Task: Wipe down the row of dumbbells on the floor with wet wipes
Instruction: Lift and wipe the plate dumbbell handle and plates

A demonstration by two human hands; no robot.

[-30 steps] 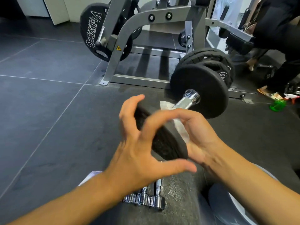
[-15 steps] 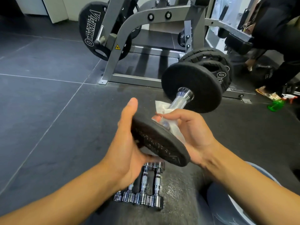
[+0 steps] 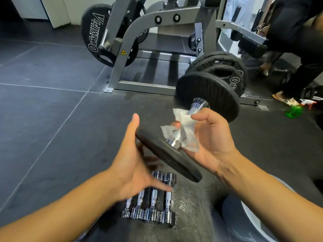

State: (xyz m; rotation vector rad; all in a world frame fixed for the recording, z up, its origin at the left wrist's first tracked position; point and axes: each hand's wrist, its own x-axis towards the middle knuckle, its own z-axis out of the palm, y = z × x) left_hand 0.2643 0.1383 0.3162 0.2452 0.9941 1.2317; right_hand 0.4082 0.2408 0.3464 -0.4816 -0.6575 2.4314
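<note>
While my left hand (image 3: 132,165) lies open, fingers straight against the near plate of the black dumbbell (image 3: 208,96), my right hand (image 3: 211,142) curls round one wet wipe (image 3: 187,135) wrapped on its chrome handle (image 3: 175,137), up off the floor (image 3: 52,119). "OLYMPIA" reads on the machine's plate (image 3: 94,32). Four small chrome dumbbells (image 3: 151,205) lie side by side below.

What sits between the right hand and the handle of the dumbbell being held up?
A crumpled white wet wipe lies wrapped round the chrome handle, inside the right hand; the head view shows it.
</note>
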